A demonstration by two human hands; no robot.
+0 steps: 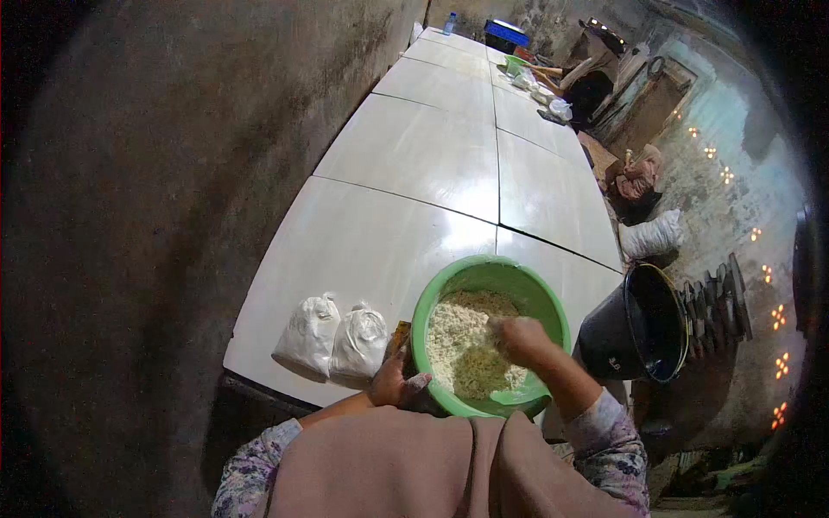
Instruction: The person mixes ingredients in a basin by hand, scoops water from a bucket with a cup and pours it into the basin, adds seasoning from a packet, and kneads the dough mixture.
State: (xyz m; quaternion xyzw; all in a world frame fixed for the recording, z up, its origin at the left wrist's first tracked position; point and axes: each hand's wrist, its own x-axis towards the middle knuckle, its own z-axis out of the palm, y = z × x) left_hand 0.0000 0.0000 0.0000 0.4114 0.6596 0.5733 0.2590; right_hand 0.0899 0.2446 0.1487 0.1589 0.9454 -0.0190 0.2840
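Observation:
A green bowl (423,328) stands on the white tiled table in front of me, holding a pale, crumbly flour mixture (458,332) with a damper, yellowish patch near the front. My left hand (400,380) grips the bowl's left side, its thumb by the rim. Inside the bowl, my right hand (522,342) is closed just above the mixture; what its fingers hold, if anything, is hidden. A light green piece (515,395) shows at the bowl's front inner wall. Two tied clear bags of white powder (309,332) lie to the left. Beside the left hand is a small yellow packet (400,335).
A black bucket (604,332) stands right of the table, with a white sack (652,235) beyond it. At the table's far end, another person (596,78) is near a green basin (515,66) and several bags. A bottle (449,24) stands far left.

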